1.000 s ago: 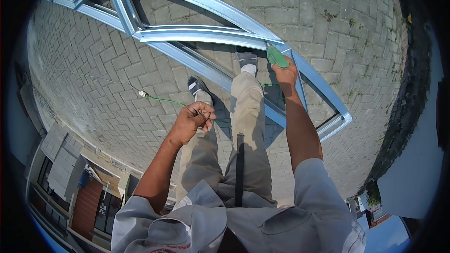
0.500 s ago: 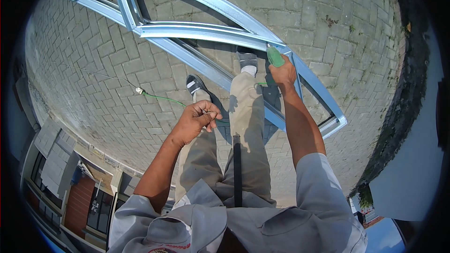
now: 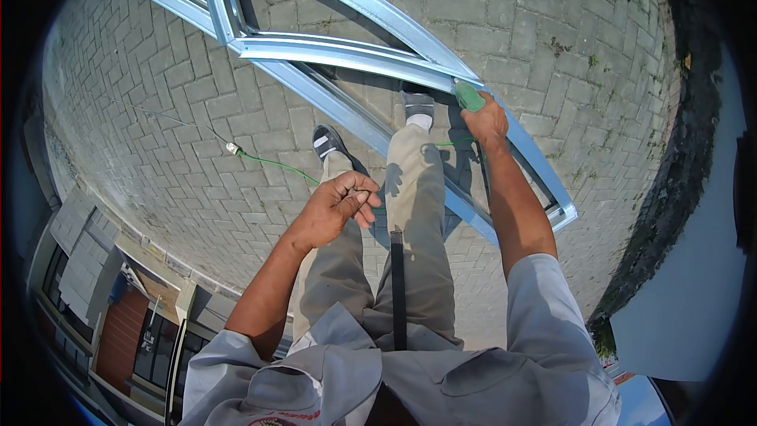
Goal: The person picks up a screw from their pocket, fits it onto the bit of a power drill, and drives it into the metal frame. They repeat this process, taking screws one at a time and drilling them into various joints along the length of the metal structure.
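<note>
My right hand (image 3: 487,121) is closed round a green power tool (image 3: 468,95), whose tip points at a joint of the metal truss frame (image 3: 347,55). The frame is silvery-blue and lies on the paving. My left hand (image 3: 339,203) hangs in front of my left leg with its fingers curled and thumb against the fingertips; whatever it pinches is too small to name. A green cord (image 3: 276,164) runs behind the left hand, and more of it shows by my right knee.
Block paving (image 3: 197,95) lies under the frame. On the left a plug connector (image 3: 233,148) joins the green cord to a thin pale cable. My sandalled feet (image 3: 328,142) stand at the frame's near side. A building is at lower left, a dark kerb strip (image 3: 670,181) at right.
My right hand has moved slightly right and down with the green tool. My left hand has shifted slightly right. The view has turned a little.
</note>
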`<action>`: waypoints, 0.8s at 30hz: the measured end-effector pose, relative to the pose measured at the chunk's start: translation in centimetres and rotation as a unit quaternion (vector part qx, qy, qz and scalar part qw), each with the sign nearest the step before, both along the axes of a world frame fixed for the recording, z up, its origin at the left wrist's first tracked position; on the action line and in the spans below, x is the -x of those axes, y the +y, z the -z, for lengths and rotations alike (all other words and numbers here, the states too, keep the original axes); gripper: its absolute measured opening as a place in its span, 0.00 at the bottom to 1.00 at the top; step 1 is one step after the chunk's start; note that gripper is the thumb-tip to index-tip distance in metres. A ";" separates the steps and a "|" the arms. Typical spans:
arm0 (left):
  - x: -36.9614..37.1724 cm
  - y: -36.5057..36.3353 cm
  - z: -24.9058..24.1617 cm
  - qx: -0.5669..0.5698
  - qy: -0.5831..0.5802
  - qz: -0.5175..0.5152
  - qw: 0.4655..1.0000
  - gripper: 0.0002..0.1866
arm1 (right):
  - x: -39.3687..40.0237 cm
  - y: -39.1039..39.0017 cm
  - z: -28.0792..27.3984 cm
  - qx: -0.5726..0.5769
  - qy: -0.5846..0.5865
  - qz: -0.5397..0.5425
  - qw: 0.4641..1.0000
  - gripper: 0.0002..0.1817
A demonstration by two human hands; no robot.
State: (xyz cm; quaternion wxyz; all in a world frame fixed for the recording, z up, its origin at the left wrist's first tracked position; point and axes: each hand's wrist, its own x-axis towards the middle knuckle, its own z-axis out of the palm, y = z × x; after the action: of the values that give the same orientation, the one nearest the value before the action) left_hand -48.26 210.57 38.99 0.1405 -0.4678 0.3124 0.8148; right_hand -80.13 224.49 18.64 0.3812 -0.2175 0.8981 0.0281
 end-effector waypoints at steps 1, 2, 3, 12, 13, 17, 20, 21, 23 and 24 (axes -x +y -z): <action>0.0 0.0 0.0 -0.003 0.002 -0.009 1.000 0.10 | 0.0 0.2 0.1 -0.003 0.000 -0.001 1.000 0.33; 0.0 -0.1 0.0 -0.005 0.006 -0.018 1.000 0.09 | 0.0 0.3 0.2 -0.005 0.000 -0.002 1.000 0.33; 0.2 -0.2 -0.1 -0.002 0.001 -0.022 1.000 0.08 | 0.1 0.1 0.3 -0.006 0.001 -0.003 1.000 0.33; -0.5 -0.4 0.1 0.035 -0.031 -0.087 0.995 0.10 | 0.0 0.3 -0.2 -0.022 -0.005 -0.027 0.999 0.34; -0.5 -0.3 0.1 0.040 -0.030 -0.079 0.996 0.11 | 0.1 0.3 0.0 -0.015 -0.006 -0.016 1.000 0.35; -0.3 -0.1 0.2 0.031 -0.041 -0.093 0.994 0.13 | 0.7 0.0 0.4 -0.012 -0.010 -0.005 1.000 0.35; 0.0 0.1 0.1 0.034 -0.033 -0.076 0.996 0.12 | 0.9 -0.2 0.4 -0.017 -0.010 -0.020 1.000 0.35; 0.1 0.0 0.1 0.036 -0.032 -0.072 0.996 0.12 | 1.0 -0.6 0.4 -0.017 -0.010 -0.024 1.000 0.35; 0.1 0.1 -0.2 0.031 -0.034 -0.065 0.997 0.11 | 1.2 -0.7 0.3 -0.014 -0.021 -0.017 1.000 0.36; 0.1 0.1 -0.2 0.032 -0.035 -0.068 0.997 0.11 | 1.3 -0.7 0.3 -0.014 -0.026 -0.014 0.999 0.36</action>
State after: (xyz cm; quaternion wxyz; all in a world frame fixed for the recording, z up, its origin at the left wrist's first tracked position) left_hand -48.32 210.70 39.18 0.0803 -0.5201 0.3006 0.7954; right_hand -81.39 223.82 18.36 0.4070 -0.2256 0.8842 0.0403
